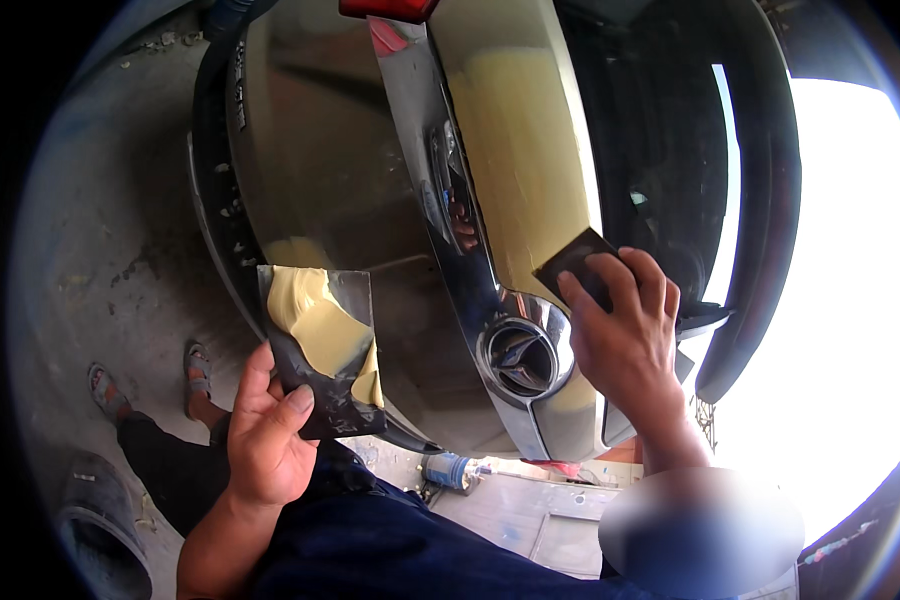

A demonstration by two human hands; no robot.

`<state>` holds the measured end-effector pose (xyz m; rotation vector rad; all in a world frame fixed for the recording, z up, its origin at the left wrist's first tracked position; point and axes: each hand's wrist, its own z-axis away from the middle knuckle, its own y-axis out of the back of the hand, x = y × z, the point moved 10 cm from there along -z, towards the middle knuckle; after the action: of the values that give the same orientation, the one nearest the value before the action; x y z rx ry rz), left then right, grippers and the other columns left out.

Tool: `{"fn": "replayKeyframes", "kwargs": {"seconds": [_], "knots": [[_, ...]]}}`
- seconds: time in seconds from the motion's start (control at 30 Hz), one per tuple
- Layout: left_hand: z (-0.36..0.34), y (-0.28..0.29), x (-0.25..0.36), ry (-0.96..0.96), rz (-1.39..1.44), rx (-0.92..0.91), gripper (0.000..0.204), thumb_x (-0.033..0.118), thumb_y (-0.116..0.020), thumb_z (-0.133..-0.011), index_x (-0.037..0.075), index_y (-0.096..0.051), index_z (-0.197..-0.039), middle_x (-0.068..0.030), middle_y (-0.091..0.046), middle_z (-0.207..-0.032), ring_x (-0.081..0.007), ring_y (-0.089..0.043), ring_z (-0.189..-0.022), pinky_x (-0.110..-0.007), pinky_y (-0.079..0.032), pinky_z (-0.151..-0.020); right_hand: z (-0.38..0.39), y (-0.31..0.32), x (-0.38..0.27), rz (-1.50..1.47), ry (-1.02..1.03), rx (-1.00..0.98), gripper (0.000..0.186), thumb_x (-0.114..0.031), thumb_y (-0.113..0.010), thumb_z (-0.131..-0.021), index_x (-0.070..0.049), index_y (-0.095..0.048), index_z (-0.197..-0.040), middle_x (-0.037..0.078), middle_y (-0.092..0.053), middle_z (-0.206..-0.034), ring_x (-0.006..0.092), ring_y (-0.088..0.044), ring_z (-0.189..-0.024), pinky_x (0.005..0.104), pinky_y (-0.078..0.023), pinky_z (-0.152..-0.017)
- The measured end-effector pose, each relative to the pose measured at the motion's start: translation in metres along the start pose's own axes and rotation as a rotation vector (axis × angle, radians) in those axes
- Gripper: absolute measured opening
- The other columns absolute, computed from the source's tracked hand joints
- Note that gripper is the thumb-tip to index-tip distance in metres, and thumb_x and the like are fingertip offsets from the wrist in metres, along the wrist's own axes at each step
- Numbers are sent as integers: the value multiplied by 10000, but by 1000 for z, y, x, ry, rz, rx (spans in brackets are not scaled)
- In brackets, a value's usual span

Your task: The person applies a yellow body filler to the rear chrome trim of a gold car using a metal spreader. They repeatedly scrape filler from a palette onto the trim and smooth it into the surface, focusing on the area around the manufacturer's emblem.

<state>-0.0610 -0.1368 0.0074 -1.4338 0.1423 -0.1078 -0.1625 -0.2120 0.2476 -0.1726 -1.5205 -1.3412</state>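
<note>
The left hand [273,430] gripped 1 board [332,408] bearing cream putty [315,325], near the car [325,170]. The right hand [625,325] pinched 1 dark spreader [582,262] over the edge of the car's yellow coat [515,150], near the emblem [523,358].

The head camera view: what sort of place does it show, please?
Probably a vehicle body repair workshop: yellow filler-like paste coats part of a car, the left hand holds a dark plate carrying similar paste, and the right hand holds a dark flat spreader.
</note>
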Motion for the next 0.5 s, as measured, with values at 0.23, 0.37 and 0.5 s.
{"fn": "replayKeyframes", "kwargs": {"seconds": [0.23,0.37,0.5], "knots": [[0,0,-4,23,-9,-6,513,-9,-446,-880,-3,-300,-1372,-154,-507,-1276,-246,-494,-1191,-402,-388,-1021,-17,-10,-5,-18,63,-54,353,-105,-660,-641,-142,-617,-989,32,-508,-1084,255,-434,-1093,392,-353,-844],[0,-2,-7,41,35,12,521,-5,-444,-879,12,-297,-1379,-149,-503,-1278,-246,-495,-1191,-409,-392,-1019,3,-16,-8,36,84,-96,300,-115,-652,-670,-136,-618,-967,31,-515,-1066,252,-440,-1072,387,-354,-826],[0,-4,-10,59,74,59,523,-5,-439,-879,31,-300,-1382,-146,-502,-1281,-251,-492,-1196,-412,-399,-1013,13,1,-1,-37,-28,-78,334,-102,-665,-659,-138,-636,-990,41,-517,-1076,271,-439,-1098,402,-365,-827]]}}
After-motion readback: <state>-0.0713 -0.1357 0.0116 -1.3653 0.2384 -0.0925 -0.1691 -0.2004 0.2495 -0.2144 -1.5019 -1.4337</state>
